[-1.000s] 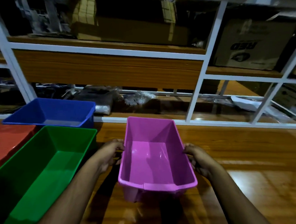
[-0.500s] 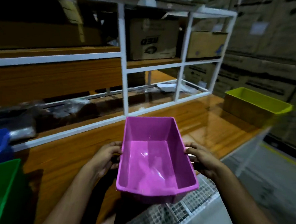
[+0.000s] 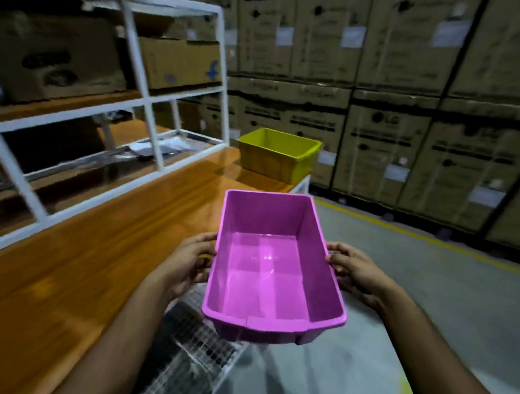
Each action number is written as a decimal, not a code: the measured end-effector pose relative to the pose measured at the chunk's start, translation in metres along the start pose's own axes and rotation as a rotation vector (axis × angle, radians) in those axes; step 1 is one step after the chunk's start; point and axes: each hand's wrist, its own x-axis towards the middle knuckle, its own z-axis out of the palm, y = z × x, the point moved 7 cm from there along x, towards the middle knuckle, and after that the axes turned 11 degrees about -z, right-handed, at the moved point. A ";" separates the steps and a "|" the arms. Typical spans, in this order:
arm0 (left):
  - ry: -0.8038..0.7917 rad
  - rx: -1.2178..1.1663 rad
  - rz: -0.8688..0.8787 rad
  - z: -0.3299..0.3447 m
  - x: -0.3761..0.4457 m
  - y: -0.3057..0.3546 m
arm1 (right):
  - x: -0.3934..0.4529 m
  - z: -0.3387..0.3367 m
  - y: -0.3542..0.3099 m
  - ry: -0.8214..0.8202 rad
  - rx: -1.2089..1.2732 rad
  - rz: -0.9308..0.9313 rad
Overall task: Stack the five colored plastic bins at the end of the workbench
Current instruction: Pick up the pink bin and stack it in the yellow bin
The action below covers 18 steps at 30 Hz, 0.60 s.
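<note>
Since half a second ago the view has swung right: the blue and green bins have dropped out of frame, and the yellow bin [image 3: 278,155] at the far end of the workbench [image 3: 75,264] now sits nearly straight ahead.

Pink bin [image 3: 274,267] is carried clear of the bench, out over the floor [image 3: 429,298] beside the bench edge, open side up, long axis pointing at the yellow bin. I note the left hand [image 3: 187,262] wrapped on the left long wall under the rim, the right hand [image 3: 354,271] likewise on the right wall; both closed on the bin, thumbs near the rim. My reading: a grip at mid-length on both sides keeps it level and lined up for dropping into the yellow one.

Yellow bin stands alone at the bench end, near the white shelf frame [image 3: 153,123], so it looks like the base of the stack. Pink would be the second of five, I judge.

Hard to see: fingers below the pink bin are hidden by its walls. Shelf frame and cartons [image 3: 381,82] are motion-blurred. The yellow bin's inside floor is not visible, so I cannot say whether anything is already nested there.
</note>
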 end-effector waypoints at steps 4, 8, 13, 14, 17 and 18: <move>-0.080 0.051 -0.002 0.101 0.035 0.005 | -0.022 -0.099 -0.006 0.139 0.029 -0.025; -0.185 0.115 0.015 0.185 0.059 0.014 | -0.031 -0.179 -0.015 0.238 0.060 -0.044; -0.274 0.162 0.009 0.261 0.110 0.032 | -0.023 -0.254 -0.020 0.340 0.097 -0.070; -0.285 0.163 0.005 0.275 0.124 0.037 | -0.018 -0.268 -0.021 0.356 0.097 -0.073; -0.302 0.180 -0.005 0.311 0.170 0.051 | 0.004 -0.307 -0.028 0.398 0.094 -0.074; -0.314 0.185 -0.003 0.324 0.184 0.058 | 0.014 -0.321 -0.033 0.409 0.093 -0.080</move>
